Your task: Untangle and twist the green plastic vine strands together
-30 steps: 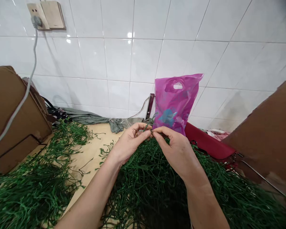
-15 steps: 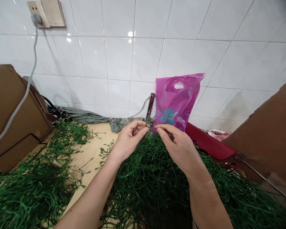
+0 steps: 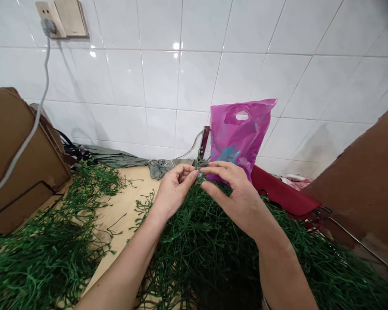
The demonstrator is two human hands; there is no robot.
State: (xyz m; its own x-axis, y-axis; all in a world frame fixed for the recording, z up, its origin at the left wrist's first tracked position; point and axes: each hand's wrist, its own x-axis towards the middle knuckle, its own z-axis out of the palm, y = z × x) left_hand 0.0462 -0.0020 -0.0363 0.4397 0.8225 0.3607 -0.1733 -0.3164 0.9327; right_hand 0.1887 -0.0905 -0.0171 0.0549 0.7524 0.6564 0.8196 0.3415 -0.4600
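My left hand (image 3: 177, 187) pinches a thin green plastic plant stem (image 3: 199, 156), which sticks up above its thumb and forefinger. Close beside it, my right hand (image 3: 231, 185) has its thumb and fingers apart, with the fingertips close to the left ones. A small shiny bluish spot shows between the two hands; whether it is a separate piece I cannot tell. Both hands are above a large heap of green plastic plant sprigs (image 3: 207, 232).
More green sprigs (image 3: 42, 258) lie on the tan board (image 3: 139, 178) at left. Behind the hands, a purple plastic bag (image 3: 239, 129) leans on the tiled wall. A red bag (image 3: 284, 193) is at right. Cardboard boxes (image 3: 16, 142) flank both sides; a white cable (image 3: 40, 107) hangs at left.
My right hand has moved left to my left hand, and its thumb and forefinger have spread apart. My left hand has shifted slightly left, still pinching the stem, which shows more upright.
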